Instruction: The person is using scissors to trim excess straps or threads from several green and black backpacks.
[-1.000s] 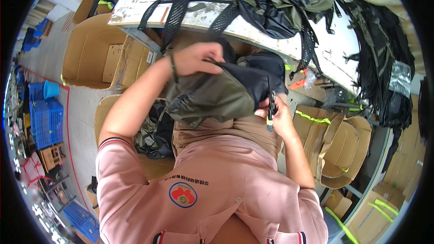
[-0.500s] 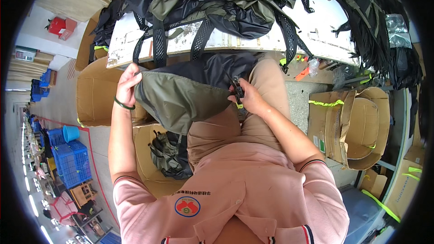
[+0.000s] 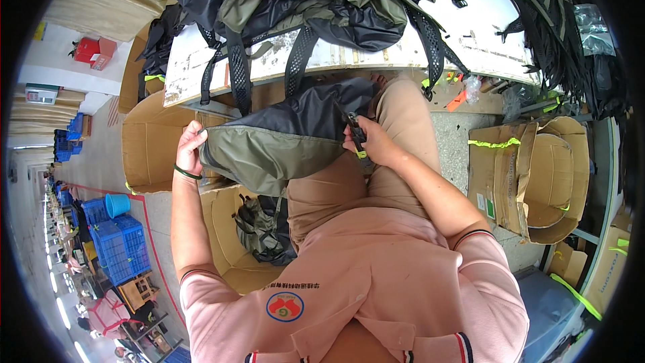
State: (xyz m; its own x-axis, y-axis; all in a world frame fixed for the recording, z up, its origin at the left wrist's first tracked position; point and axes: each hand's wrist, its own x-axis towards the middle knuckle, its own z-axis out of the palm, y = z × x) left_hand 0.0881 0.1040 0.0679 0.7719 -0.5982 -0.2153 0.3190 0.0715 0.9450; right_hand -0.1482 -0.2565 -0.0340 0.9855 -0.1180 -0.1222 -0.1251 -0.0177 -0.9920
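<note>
An olive-green and black fabric bag (image 3: 262, 151) is stretched across my lap, below the edge of the white table. My left hand (image 3: 191, 148) is closed in a pinch on its left end and holds that side out. At the bag's right side, my right hand (image 3: 377, 142) is closed around a small black tool (image 3: 356, 132) with a yellow-green lower end. Its narrow upper part lies against the black fabric, and its exact kind is hard to make out. My right fingers are partly hidden behind it.
A pile of similar bags (image 3: 322, 10) covers much of the white table (image 3: 470, 47), its mesh straps hanging over the edge. Open cardboard boxes stand at left (image 3: 151, 141), beside my left leg with bags inside (image 3: 222, 235), and at right (image 3: 497, 175). Black straps hang at far right.
My left hand and the bag's left end have dropped a little. The tool in my right hand has tilted slightly. The whole view has shifted a bit.
</note>
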